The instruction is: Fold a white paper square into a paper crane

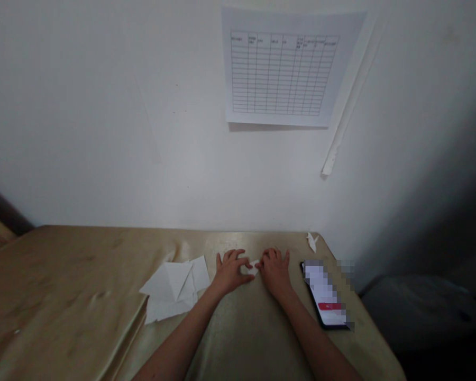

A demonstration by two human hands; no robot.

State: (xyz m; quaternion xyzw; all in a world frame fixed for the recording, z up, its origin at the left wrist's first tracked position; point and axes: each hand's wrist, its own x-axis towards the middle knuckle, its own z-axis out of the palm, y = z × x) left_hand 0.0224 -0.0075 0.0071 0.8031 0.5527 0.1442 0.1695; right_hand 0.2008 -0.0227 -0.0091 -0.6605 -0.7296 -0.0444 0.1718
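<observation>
A small piece of folded white paper (253,269) lies at the tabletop between my two hands, partly covered by fingers. My left hand (230,272) has its thumb and forefinger curved in at the paper's left side, with the other fingers raised and apart. On the right side, my right hand (275,269) presses bent fingertips against the same paper. How the paper is folded is too small to make out. Left of my left hand rests a loose pile of white paper sheets (170,291), some with crease lines.
A small folded paper figure (312,242) sits near the table's far right corner. Closer in lies a phone (325,296) with its screen lit, partly pixelated. The table (71,296) has a wrinkled tan cover and meets a white wall carrying a printed grid sheet (281,74).
</observation>
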